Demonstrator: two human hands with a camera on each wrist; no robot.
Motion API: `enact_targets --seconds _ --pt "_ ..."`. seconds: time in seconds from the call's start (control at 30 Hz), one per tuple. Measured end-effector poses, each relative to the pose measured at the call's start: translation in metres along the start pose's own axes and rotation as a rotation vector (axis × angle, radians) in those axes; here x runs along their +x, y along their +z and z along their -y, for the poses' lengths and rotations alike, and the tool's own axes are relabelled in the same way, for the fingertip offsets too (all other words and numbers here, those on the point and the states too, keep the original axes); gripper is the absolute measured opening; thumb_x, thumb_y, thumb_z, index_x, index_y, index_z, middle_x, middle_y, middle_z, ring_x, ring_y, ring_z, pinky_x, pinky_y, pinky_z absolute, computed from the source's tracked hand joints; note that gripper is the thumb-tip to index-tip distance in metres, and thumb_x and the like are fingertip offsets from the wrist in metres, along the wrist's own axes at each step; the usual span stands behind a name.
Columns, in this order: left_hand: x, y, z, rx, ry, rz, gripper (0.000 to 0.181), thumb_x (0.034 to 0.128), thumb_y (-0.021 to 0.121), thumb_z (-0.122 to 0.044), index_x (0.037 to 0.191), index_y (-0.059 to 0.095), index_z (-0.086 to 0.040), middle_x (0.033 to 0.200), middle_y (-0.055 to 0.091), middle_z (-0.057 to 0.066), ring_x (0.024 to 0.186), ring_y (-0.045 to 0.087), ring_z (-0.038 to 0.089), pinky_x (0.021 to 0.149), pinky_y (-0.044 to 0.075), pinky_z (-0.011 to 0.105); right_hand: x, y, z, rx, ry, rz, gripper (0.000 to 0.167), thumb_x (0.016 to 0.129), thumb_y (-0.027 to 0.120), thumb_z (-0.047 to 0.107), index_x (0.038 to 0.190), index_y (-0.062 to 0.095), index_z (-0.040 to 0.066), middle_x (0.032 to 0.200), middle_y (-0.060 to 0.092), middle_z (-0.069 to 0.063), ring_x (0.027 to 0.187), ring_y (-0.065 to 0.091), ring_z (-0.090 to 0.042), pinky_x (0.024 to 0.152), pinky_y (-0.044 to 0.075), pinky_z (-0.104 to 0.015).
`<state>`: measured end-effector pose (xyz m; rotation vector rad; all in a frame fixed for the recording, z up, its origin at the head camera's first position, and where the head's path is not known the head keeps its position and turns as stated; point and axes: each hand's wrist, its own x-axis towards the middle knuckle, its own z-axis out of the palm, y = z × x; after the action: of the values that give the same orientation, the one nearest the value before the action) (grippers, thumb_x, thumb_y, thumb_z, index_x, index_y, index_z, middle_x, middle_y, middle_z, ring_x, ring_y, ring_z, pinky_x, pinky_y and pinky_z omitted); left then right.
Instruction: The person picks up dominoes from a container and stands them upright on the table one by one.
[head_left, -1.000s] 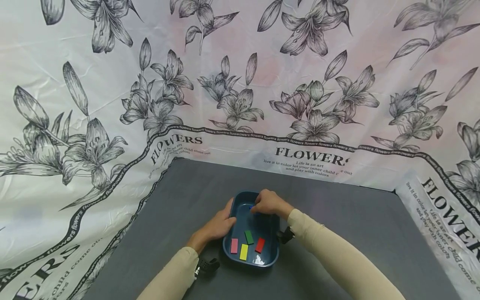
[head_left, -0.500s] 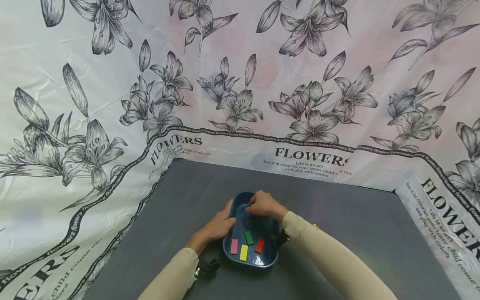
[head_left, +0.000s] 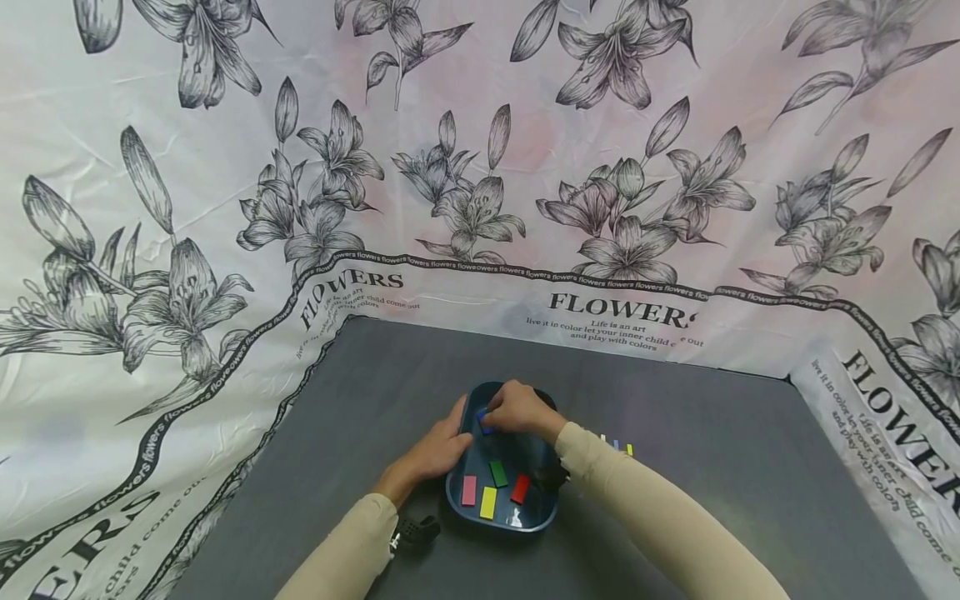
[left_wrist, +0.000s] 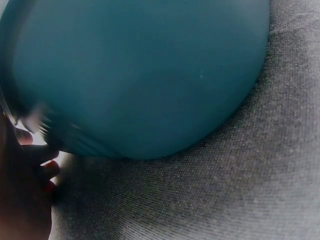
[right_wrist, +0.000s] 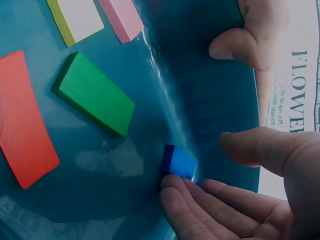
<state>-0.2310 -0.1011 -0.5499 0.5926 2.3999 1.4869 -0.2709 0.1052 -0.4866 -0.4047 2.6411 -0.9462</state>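
My left hand (head_left: pixel 442 446) grips the left rim of a dark blue tray (head_left: pixel 517 452), its thumb (right_wrist: pixel 237 47) over the inside wall. In the left wrist view, the tray's outer wall (left_wrist: pixel 150 75) fills most of the picture. Inside the tray's far part is my right hand (head_left: pixel 522 410). Its fingertips (right_wrist: pixel 172 187) touch a small blue block (right_wrist: pixel 180 162) beside the wall, while the thumb stands apart from it. Green (head_left: pixel 498 474), red (head_left: pixel 520 489), yellow (head_left: pixel 488 502) and pink (head_left: pixel 468 491) blocks lie flat in the tray's near part.
Several small blocks, a yellow one (head_left: pixel 629 449) among them, show on the grey table (head_left: pixel 712 450) just beyond my right forearm. A flower-printed cloth (head_left: pixel 465 292) hangs at the table's back and sides.
My right hand has moved left across the tray's far end, and the blue block has shifted left with it. Small blocks beyond the right forearm have come into sight. The left hand stays put.
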Motion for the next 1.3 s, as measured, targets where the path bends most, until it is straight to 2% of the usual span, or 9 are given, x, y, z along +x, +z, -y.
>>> enact_targets --seconds 0.13,0.3,0.5,0.73,0.87,1.03,1.17,1.3 --pt "0.0 0.001 0.0 -0.009 0.009 -0.006 0.077 0.1034 0.045 -0.012 0.175 0.015 -0.017 0.135 0.07 0.019 0.101 0.074 0.023 0.087 0.059 0.042 0.002 0.001 0.001 0.004 -0.006 -0.001 0.016 0.088 0.082 0.019 0.095 0.088 0.005 0.077 0.076 0.0 0.074 0.068 -0.014 0.071 0.058 -0.029" --pt "0.001 0.001 0.0 -0.017 0.012 -0.012 0.077 0.1034 0.046 -0.011 0.174 0.017 -0.015 0.14 0.068 0.022 0.107 0.073 0.027 0.094 0.059 0.048 0.002 0.002 0.004 0.031 -0.013 0.001 0.012 0.089 0.081 0.017 0.085 0.087 0.007 0.072 0.074 0.0 0.068 0.065 -0.011 0.065 0.054 -0.026" --pt "0.0 0.001 -0.002 -0.032 0.014 -0.011 0.076 0.1049 0.045 -0.011 0.174 0.016 -0.016 0.14 0.068 0.021 0.105 0.074 0.027 0.09 0.06 0.045 0.006 0.006 0.003 0.108 0.034 0.004 0.018 0.092 0.082 0.017 0.1 0.086 0.001 0.087 0.082 -0.006 0.078 0.076 -0.016 0.078 0.065 -0.035" --pt "-0.001 0.001 -0.001 -0.025 0.018 -0.01 0.075 0.1044 0.046 -0.011 0.174 0.017 -0.016 0.144 0.065 0.021 0.107 0.072 0.028 0.088 0.059 0.045 0.007 0.011 0.006 0.183 0.064 -0.003 0.021 0.094 0.081 0.017 0.105 0.085 -0.001 0.088 0.083 -0.007 0.081 0.078 -0.017 0.082 0.066 -0.036" --pt "0.0 0.001 0.0 -0.018 0.023 -0.01 0.074 0.1044 0.046 -0.011 0.174 0.018 -0.015 0.146 0.064 0.02 0.109 0.072 0.028 0.091 0.059 0.046 0.004 0.012 0.009 0.231 0.094 -0.015 0.027 0.094 0.08 0.015 0.114 0.083 -0.004 0.092 0.083 -0.007 0.085 0.08 -0.017 0.086 0.066 -0.037" --pt "0.0 0.001 0.0 -0.006 0.025 -0.023 0.076 0.1024 0.047 -0.011 0.173 0.02 -0.016 0.148 0.064 0.019 0.112 0.07 0.028 0.096 0.056 0.049 0.002 0.014 0.011 0.314 0.136 -0.009 0.03 0.095 0.079 0.014 0.117 0.081 -0.005 0.099 0.082 -0.01 0.088 0.08 -0.018 0.087 0.066 -0.036" --pt "0.0 0.002 -0.001 0.004 0.024 -0.022 0.076 0.1027 0.047 -0.011 0.174 0.019 -0.015 0.155 0.06 0.018 0.12 0.067 0.03 0.104 0.052 0.054 0.001 0.016 0.011 0.418 0.161 -0.006 0.034 0.097 0.077 0.012 0.123 0.077 -0.01 0.11 0.08 -0.016 0.094 0.081 -0.022 0.089 0.066 -0.037" --pt "-0.001 0.002 -0.002 0.003 0.021 -0.02 0.076 0.1037 0.046 -0.011 0.174 0.017 -0.015 0.154 0.06 0.018 0.121 0.067 0.03 0.106 0.052 0.055 0.0 0.018 0.009 0.494 0.176 -0.003 0.036 0.099 0.075 0.01 0.126 0.073 -0.013 0.118 0.078 -0.021 0.103 0.081 -0.029 0.09 0.066 -0.038"
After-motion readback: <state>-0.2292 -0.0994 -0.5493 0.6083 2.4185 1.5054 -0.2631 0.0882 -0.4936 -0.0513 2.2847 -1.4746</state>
